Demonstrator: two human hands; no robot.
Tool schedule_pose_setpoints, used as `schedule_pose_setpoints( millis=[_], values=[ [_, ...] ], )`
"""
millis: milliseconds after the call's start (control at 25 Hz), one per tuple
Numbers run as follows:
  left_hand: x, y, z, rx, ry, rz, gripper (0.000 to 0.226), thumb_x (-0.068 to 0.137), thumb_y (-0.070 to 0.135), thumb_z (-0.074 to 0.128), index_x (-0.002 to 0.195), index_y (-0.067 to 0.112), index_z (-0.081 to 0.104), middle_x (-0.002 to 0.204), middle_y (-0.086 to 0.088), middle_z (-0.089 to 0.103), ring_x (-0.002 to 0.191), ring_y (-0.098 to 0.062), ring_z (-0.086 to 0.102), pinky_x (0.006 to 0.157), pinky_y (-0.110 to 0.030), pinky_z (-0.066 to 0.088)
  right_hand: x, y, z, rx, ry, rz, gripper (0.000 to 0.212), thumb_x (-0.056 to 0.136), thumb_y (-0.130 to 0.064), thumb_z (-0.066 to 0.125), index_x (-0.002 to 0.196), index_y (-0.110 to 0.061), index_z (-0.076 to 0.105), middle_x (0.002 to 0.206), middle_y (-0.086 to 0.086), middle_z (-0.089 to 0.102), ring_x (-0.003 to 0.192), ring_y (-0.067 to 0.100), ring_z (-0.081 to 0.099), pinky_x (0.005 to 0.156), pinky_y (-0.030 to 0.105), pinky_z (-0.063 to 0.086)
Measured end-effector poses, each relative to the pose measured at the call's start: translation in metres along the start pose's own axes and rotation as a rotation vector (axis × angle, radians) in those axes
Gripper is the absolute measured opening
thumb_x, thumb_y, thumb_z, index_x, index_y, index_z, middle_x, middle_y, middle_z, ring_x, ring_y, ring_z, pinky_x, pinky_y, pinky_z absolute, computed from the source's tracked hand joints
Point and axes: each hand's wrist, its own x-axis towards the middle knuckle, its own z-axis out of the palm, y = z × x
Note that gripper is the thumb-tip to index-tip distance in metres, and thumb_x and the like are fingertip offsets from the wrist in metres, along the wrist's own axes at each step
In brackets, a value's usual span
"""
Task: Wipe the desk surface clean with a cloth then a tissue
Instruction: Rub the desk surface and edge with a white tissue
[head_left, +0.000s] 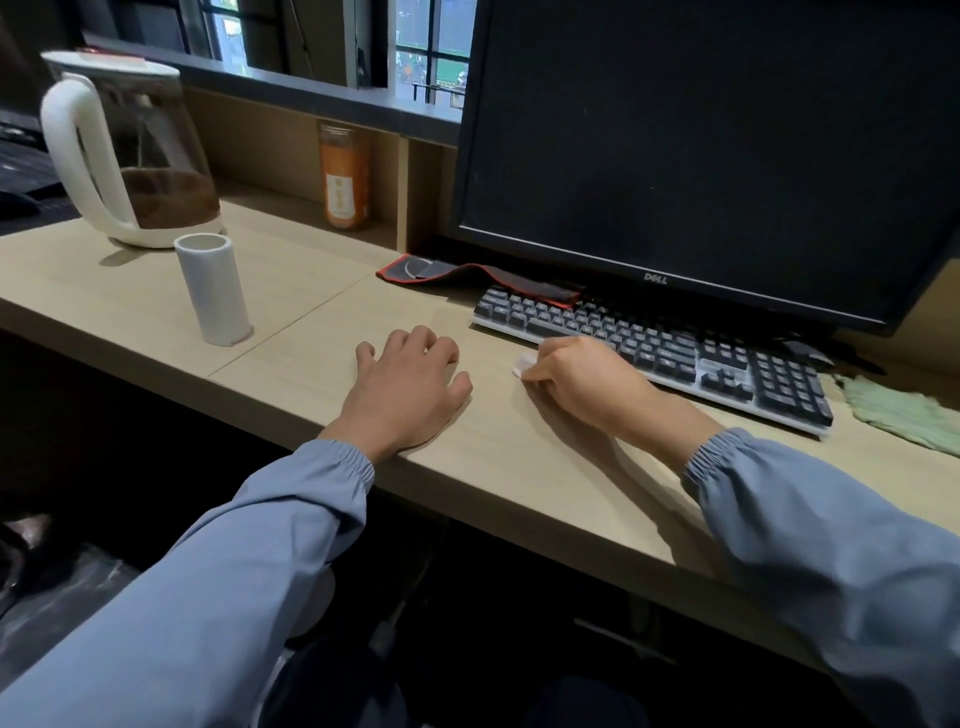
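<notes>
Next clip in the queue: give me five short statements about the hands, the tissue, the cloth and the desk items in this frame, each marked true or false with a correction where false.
1. The right hand is closed on a small white tissue pressed to the desk. True.
2. The left hand holds the green cloth. False: it lies flat and empty on the desk; the cloth lies at the far right, beyond the keyboard.
3. The monitor screen is dark. True.
4. The tissue roll lies on its side. False: it stands upright.
5. The kettle stands to the right of the keyboard. False: it stands at the far left.
</notes>
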Motion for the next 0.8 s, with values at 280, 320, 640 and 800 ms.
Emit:
schedule_pose_setpoints(
  millis=[280,320,640,800],
  values=[
    [0.000,-0.003,0.000,0.008,-0.004,-0.003,0.041,0.102,0.052,0.031,0.132,0.030,0.050,0.137,0.001,0.048,0.124,-0.023,0.043,0.106,-0.055,0.032,0.004,0.011,-0.002,-0.023,-0.076,0.185,0.025,0.101,-0.013,0.050,0.102,-0.008,0.075,0.097,0.008,0.065,0.089,0.032,0.066,0.076,0.040,0.055],
    [-0.001,-0.002,0.000,0.013,-0.005,-0.002,0.041,0.102,0.052,0.031,0.132,0.030,0.049,0.137,0.001,0.048,0.124,-0.023,0.043,0.106,-0.056,0.033,-0.003,0.007,-0.004,-0.033,-0.076,0.149,0.026,0.102,-0.014,0.050,0.106,-0.010,0.075,0.097,0.005,0.064,0.088,0.029,0.066,0.075,0.039,0.055],
    [0.000,-0.002,0.002,0.001,0.000,-0.007,0.043,0.102,0.052,0.031,0.133,0.029,0.050,0.138,0.000,0.048,0.126,-0.024,0.043,0.107,-0.056,0.032,-0.004,0.010,-0.014,-0.014,-0.096,0.128,0.033,0.107,-0.025,0.046,0.119,-0.011,0.073,0.099,0.007,0.064,0.092,0.030,0.067,0.079,0.038,0.054],
    [0.000,-0.001,0.000,0.009,-0.008,-0.002,0.044,0.102,0.052,0.031,0.135,0.029,0.049,0.140,-0.001,0.048,0.128,-0.025,0.043,0.108,-0.057,0.032,-0.018,0.003,-0.016,0.027,-0.052,0.068,0.032,0.107,-0.027,0.048,0.120,-0.014,0.075,0.098,0.005,0.065,0.087,0.027,0.065,0.074,0.036,0.052]
  ],
)
